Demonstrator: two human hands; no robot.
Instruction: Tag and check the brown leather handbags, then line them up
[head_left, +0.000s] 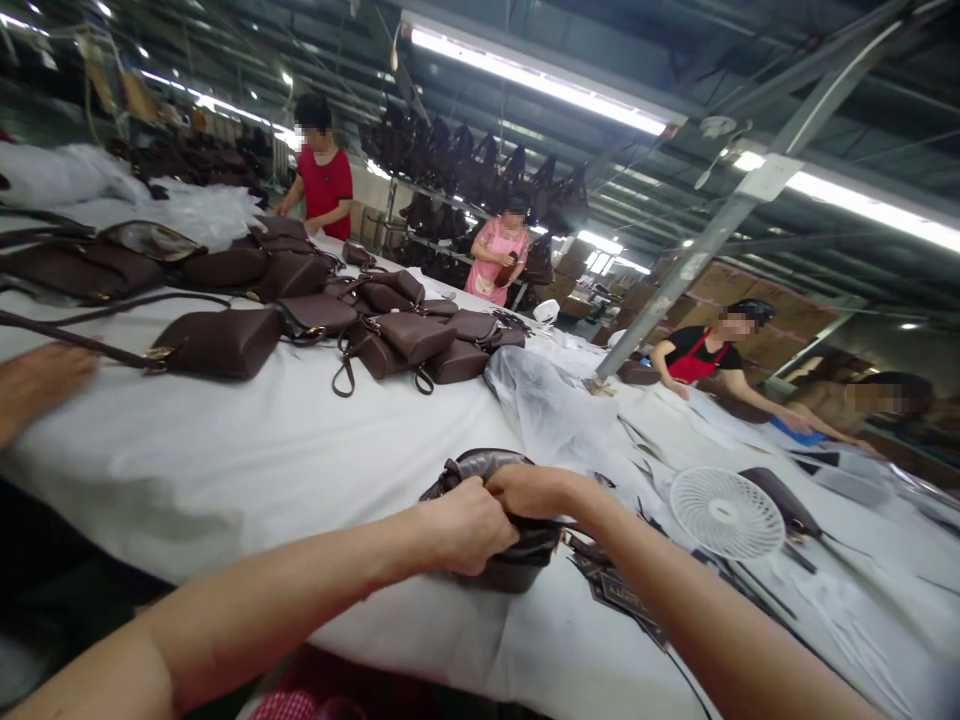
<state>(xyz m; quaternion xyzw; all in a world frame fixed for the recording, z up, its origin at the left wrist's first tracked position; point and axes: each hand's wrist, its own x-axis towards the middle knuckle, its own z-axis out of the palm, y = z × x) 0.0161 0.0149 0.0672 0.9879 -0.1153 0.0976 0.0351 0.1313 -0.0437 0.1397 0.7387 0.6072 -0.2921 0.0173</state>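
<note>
A small dark brown handbag (511, 573) stands on the white-covered table (300, 470) in front of me, its mouth facing up and a shiny dark lining or edge showing. My left hand (471, 525) is closed at the near left side of the bag's mouth. Against it, my right hand (531, 488) is also closed, with its fingers curled down into the opening. Exactly which part of the bag the fingertips pinch is hidden. Black printed tags (619, 592) lie just right of the bag, under my right forearm.
Brown handbags (416, 335) with straps are heaped across the table's left and middle. Clear plastic (540, 400) lies beyond my bag. A white fan (726, 512) and a metal post (675, 275) stand at right. Another person's hand (49, 385) rests at far left; several co-workers surround the table.
</note>
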